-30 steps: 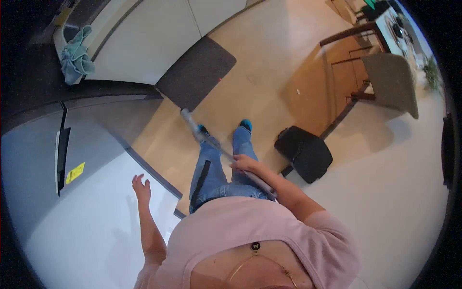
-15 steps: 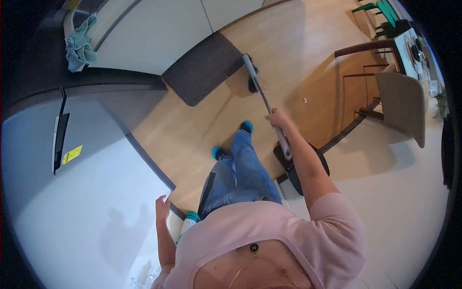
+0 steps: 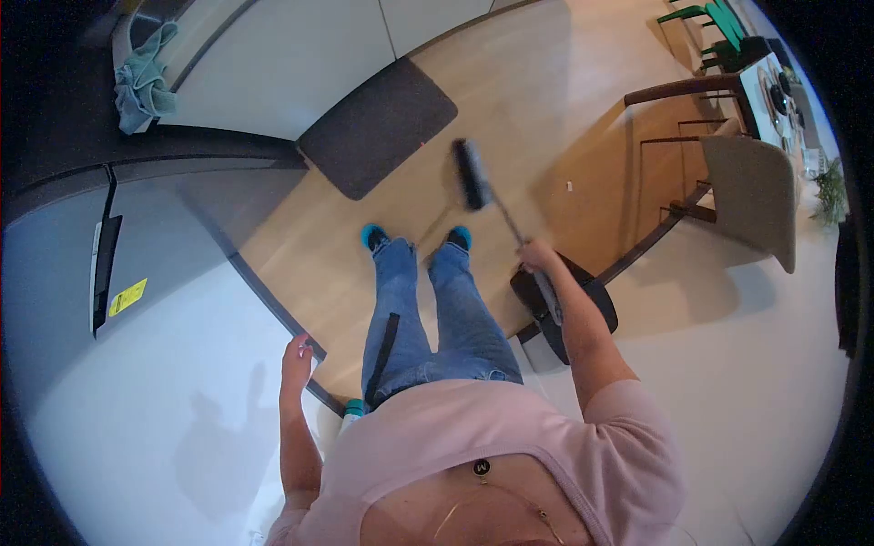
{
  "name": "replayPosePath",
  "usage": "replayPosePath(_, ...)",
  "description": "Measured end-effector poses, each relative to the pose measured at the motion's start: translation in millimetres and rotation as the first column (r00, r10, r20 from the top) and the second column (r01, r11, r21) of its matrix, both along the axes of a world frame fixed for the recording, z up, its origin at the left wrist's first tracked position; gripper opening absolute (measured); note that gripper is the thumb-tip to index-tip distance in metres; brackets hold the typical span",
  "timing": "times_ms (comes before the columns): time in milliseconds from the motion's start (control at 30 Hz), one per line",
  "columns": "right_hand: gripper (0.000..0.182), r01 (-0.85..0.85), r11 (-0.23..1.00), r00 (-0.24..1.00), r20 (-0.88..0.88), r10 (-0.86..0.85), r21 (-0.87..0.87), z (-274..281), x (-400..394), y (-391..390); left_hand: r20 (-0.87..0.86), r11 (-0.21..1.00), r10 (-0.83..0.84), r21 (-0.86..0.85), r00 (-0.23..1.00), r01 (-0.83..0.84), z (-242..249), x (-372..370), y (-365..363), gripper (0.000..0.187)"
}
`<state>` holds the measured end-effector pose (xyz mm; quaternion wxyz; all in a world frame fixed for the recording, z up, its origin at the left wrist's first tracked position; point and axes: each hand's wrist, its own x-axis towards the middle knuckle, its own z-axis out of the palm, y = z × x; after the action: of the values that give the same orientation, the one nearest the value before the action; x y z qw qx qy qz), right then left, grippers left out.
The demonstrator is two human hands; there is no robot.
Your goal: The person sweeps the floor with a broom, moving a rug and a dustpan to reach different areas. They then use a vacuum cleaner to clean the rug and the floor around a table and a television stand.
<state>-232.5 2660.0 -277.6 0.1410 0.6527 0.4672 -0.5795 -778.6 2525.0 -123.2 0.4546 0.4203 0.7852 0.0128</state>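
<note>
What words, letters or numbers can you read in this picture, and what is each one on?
"M": on the small round black pendant at the person's chest.
Yellow sticker on the grey appliance door: it has print, but too small and blurred to read.
Nothing else readable shows.

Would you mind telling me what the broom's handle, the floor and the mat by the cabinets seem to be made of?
Broom handle: probably metal, pale grey with a dull sheen. Floor: looks like light wood or laminate, with faint plank lines. Mat: likely fabric or rubber, dark and matte, reflecting nothing.
</note>
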Motion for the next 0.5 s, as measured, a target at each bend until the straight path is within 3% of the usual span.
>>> replayPosePath(33, 0.022, 0.200, 0.979, 0.955, 0.230, -0.186, -0.041, 17.1, -2.0, 16.8, 0.000, 1.000, 0.026, -0.009, 1.000, -0.026, 1.2, -6.1, 2.4, 0.033)
replayPosePath(133, 0.029, 0.123, 0.896, 0.922, 0.285, -0.263, 0.427, 37.3, -27.7, 24.4, -0.027, 0.989, -0.097, -0.118, 0.995, 0.093, -26.9, -50.6, -0.7, 0.033)
replayPosePath(167, 0.029, 0.029, 0.880, 0.931, 0.309, -0.197, 0.474, 42.0, -38.1, 21.2, -0.015, 0.987, -0.106, -0.122, 0.994, 0.103, -42.1, -67.1, -0.1, 0.032)
replayPosePath(233, 0.031, 0.465, 0.860, 0.880, -0.001, -0.475, 0.210, 62.1, -67.6, 10.2, 0.018, 0.983, -0.114, -0.143, 0.993, 0.115, -69.4, -90.3, 5.7, 0.031)
replayPosePath(367, 0.040, 0.516, 0.849, 0.830, -0.181, -0.528, -0.110, 107.0, -174.2, -7.3, -0.011, 0.978, -0.116, -0.177, 0.993, 0.113, -82.7, -91.0, 66.4, 0.028)
replayPosePath(433, 0.031, 0.465, 0.867, 0.792, -0.353, -0.498, -0.180, 74.7, -225.9, -12.7, 0.045, 0.966, -0.251, 0.069, 0.967, 0.247, -97.0, -93.4, 93.9, 0.031)
replayPosePath(500, 0.023, 0.348, 0.866, 0.789, -0.386, -0.478, -0.360, 51.7, -285.3, -2.7, 0.103, 0.991, -0.127, 0.060, 0.987, 0.121, -103.5, -88.1, 125.0, 0.032)
